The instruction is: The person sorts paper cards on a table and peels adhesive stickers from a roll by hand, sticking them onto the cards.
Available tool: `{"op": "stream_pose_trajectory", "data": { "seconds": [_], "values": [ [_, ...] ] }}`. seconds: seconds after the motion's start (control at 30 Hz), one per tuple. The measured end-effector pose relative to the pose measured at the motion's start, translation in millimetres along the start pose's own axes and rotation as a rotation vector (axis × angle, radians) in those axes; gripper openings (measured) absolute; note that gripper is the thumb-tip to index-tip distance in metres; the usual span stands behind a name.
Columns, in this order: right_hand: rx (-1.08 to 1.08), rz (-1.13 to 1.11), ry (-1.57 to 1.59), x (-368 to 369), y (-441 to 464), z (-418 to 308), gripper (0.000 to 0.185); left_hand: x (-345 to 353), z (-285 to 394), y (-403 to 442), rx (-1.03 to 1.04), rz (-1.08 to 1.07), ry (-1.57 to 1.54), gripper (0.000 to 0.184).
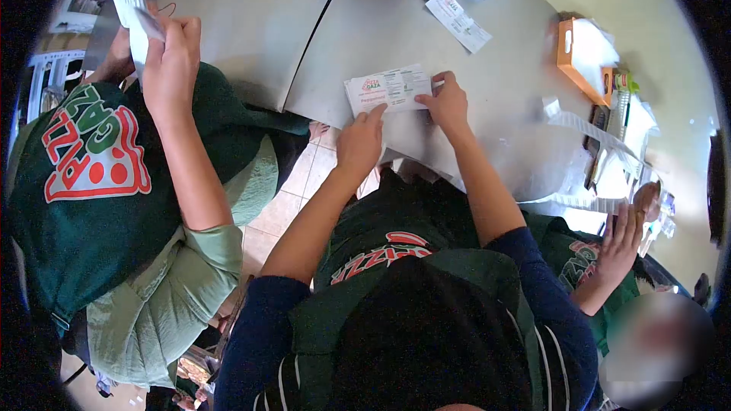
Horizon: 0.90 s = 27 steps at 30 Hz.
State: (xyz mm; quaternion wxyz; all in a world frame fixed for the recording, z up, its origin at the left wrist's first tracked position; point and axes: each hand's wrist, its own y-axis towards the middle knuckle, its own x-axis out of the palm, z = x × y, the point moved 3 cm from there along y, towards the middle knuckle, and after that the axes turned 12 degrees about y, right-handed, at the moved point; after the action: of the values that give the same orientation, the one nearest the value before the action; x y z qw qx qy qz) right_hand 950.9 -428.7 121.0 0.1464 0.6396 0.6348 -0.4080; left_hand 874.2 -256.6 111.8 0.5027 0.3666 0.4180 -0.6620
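A small stack of white printed labels [390, 90], with red and green lettering, lies on or just above the metal table near its front edge. My left hand [361, 137] grips the stack's near left edge, its fingertips partly over the print. On the other side my right hand [448, 103] pinches the right end between thumb and fingers. Whether the lower labels touch the table is hard to tell. Farther back lies one more printed label strip [458, 21], apart from both hands.
The steel table [251, 23] has a seam left of me. On my left a co-worker's hand [173, 61] holds a folded paper. At right are an orange tray [565, 49] with papers, a curling paper strip [582, 123] and another co-worker's hand [620, 247].
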Motion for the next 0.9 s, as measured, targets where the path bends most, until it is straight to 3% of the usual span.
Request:
{"op": "stream_pose_trajectory", "data": {
  "seconds": [0.07,0.1,0.17,0.23,0.27,0.33,0.4,0.47,0.5,0.6,0.67,0.73,0.8,0.87,0.9],
  "values": [
    [-0.001,0.047,0.106,-0.8,0.8,5.0,0.038,-9.1,-7.3,-9.6,-0.083,0.156,-0.303,0.028],
    [-0.002,0.053,0.109,-0.4,4.0,11.1,0.038,-17.9,-9.2,-14.7,-0.224,0.033,-0.454,0.028],
    [-0.018,0.055,0.140,-1.0,10.7,23.2,0.026,-12.3,-23.4,-24.2,-0.286,0.029,-0.591,0.027],
    [-0.001,0.051,0.085,-14.3,4.7,9.9,0.024,4.1,-36.3,-31.8,-0.440,0.068,-0.899,0.020],
    [0.017,0.038,0.023,-19.1,1.9,4.1,0.023,2.0,-38.6,-34.5,-0.443,0.065,-0.897,0.020],
    [-0.017,0.033,0.005,-21.9,3.5,3.6,0.022,5.5,-43.6,-39.8,-0.580,-0.105,-1.089,0.018],
    [-0.050,0.027,-0.014,-21.3,5.8,8.5,0.023,-4.8,-38.5,-42.1,-0.581,-0.103,-1.133,0.018],
    [-0.361,0.242,-0.175,-23.2,5.3,6.9,0.022,-12.3,-32.3,-42.4,-0.581,-0.101,-1.177,0.019],
    [-0.364,0.243,-0.173,-27.4,8.7,7.1,0.022,-13.7,-30.0,-41.8,-0.600,-0.089,-1.230,0.020],
    [-0.245,0.211,0.004,-52.1,21.4,3.9,0.024,-15.3,-27.5,-41.2,-0.618,-0.072,-1.297,0.020],
    [0.073,0.055,0.478,-65.3,33.3,10.3,0.032,-13.3,-29.5,-39.6,-0.618,-0.066,-1.312,0.019],
    [0.044,0.172,0.378,-75.1,48.6,17.0,0.038,-6.4,-32.5,-37.6,-0.604,-0.169,-1.222,0.023],
    [0.014,0.290,0.277,-78.7,47.7,14.1,0.044,-15.6,-25.2,-31.7,-0.590,-0.140,-1.182,0.023],
    [-0.553,0.633,-0.176,-79.3,30.1,-8.9,0.045,-22.2,-19.4,-24.7,-0.575,-0.108,-1.141,0.023],
    [-0.499,0.389,0.101,-72.1,21.9,-19.9,0.041,-24.2,-18.0,-19.9,-0.564,-0.080,-1.102,0.023]
  ]
}}
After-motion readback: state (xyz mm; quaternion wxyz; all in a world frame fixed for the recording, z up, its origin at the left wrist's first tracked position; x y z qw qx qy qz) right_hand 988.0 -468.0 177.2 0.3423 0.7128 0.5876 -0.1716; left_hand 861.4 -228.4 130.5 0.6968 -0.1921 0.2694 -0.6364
